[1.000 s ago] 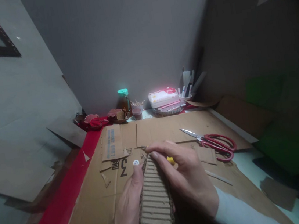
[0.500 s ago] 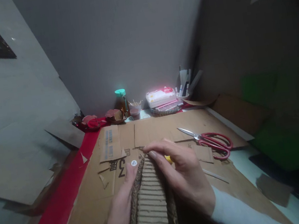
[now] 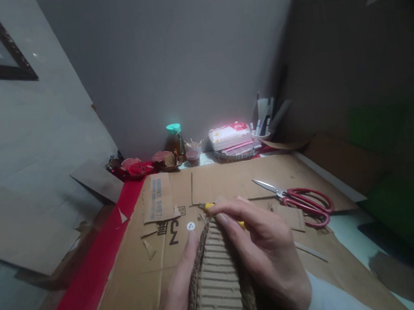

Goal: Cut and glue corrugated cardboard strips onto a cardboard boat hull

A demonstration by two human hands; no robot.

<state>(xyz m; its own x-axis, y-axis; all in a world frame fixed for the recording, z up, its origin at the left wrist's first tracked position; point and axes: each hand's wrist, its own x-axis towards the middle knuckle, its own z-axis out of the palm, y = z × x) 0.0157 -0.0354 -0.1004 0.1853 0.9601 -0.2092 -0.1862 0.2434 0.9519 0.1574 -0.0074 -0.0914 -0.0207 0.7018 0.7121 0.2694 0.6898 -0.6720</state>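
A long piece of corrugated cardboard (image 3: 215, 282) with its ridges bare points away from me and narrows at the far end. My left hand (image 3: 176, 292) holds its left side, thumb stretched along the layered edge; the other fingers are hidden. At the far tip, my right hand (image 3: 266, 249) pinches the ridged layer between thumb and bent index finger. Just beyond that pinch shows a yellow-handled tool (image 3: 209, 206) with a thin dark tip, mostly covered by the right hand. Whether the hand touches the tool I cannot tell.
A flat cardboard sheet (image 3: 134, 293) covers the table. Red-handled scissors (image 3: 312, 204) lie to the right, beside small cardboard scraps (image 3: 290, 216). Along the wall stand a green-lidded bottle (image 3: 175, 141), a tissue pack (image 3: 230, 135) and a cup of pens (image 3: 263, 129).
My view has shifted slightly left, so everything sits further right. The right hand has moved slightly off the yellow tool, and more of its yellow part shows. Both hands keep their hold.
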